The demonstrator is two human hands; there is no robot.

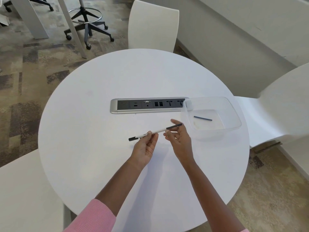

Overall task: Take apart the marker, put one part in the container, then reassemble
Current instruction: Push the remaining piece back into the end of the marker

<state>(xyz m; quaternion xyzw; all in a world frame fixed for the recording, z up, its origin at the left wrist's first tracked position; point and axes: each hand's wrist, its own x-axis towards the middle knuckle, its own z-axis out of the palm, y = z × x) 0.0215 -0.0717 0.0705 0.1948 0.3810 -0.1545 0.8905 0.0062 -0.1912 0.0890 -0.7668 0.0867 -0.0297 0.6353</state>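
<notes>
A slim white marker (pixel 158 130) with black ends is held level above the round white table (pixel 100 114). My left hand (pixel 145 146) pinches its barrel near the left black end. My right hand (pixel 178 138) grips it by the black right section, fingers partly spread. To the right stands a clear plastic container (pixel 234 114), and inside it lies one thin dark rod-like marker part (pixel 202 118).
A silver and black socket panel (pixel 147 105) is set into the table's middle, its right end under the container. White chairs stand at the far side (pixel 152 25), right (pixel 275 106) and near left (pixel 25 190). A wheeled stool (pixel 87 22) is on the carpet beyond.
</notes>
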